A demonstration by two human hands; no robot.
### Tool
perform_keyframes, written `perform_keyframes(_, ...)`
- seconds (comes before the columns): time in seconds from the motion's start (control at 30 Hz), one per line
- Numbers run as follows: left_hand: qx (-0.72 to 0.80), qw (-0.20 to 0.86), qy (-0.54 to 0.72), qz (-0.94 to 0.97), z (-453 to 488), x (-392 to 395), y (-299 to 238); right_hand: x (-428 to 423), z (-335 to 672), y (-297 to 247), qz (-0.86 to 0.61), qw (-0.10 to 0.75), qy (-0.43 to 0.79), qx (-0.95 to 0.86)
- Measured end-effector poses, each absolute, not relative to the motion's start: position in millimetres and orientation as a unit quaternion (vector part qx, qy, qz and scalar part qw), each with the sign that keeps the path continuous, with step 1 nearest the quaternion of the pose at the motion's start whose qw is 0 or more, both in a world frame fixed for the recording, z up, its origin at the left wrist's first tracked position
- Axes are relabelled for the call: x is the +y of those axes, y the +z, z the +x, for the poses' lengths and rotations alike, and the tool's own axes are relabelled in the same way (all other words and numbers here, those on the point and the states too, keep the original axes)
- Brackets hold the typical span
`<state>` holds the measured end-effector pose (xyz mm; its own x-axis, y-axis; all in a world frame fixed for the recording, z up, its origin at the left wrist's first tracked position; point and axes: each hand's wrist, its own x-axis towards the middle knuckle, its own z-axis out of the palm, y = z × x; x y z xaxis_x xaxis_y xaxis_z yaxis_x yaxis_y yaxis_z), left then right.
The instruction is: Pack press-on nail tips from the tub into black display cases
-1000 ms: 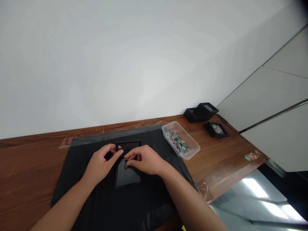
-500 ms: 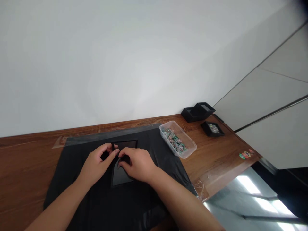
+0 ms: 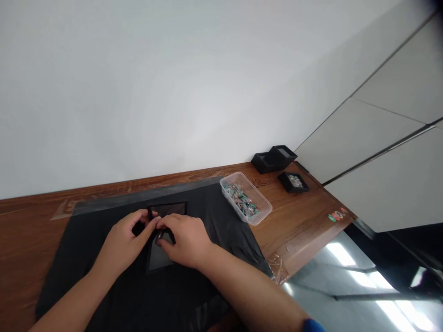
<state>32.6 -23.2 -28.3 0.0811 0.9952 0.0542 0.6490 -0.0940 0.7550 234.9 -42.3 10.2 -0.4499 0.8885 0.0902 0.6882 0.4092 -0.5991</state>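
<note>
An open black case (image 3: 159,259) is lying flat near the middle of a black mat (image 3: 221,235). Its glossy near panel is catching grey light, and its far half (image 3: 169,208) is showing as a dark framed square. The left hand (image 3: 126,240) is pinching the case's left edge where the halves meet, thumb and forefinger closed on it. The right hand (image 3: 187,240) is curling over the same spot with fingertips pressing down; whether they are gripping anything small cannot be told. The work appears to be at the stage of seating something in the case, and a next move would be calling for a light, steady touch. To the right on the wooden bench (image 3: 301,226), a clear tub (image 3: 266,208) of green and pink pieces is sitting, with black boxes (image 3: 273,159) farther off.
</note>
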Motion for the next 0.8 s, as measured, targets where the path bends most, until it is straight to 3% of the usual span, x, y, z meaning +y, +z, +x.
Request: perform_keyframes(0.8, 0.617, 0.271, 0.295, 0.677, 32.1, -21.6, -28.4, -44.5, 227.2, -1.2, -0.477, 0.21, 0.168, -0.837)
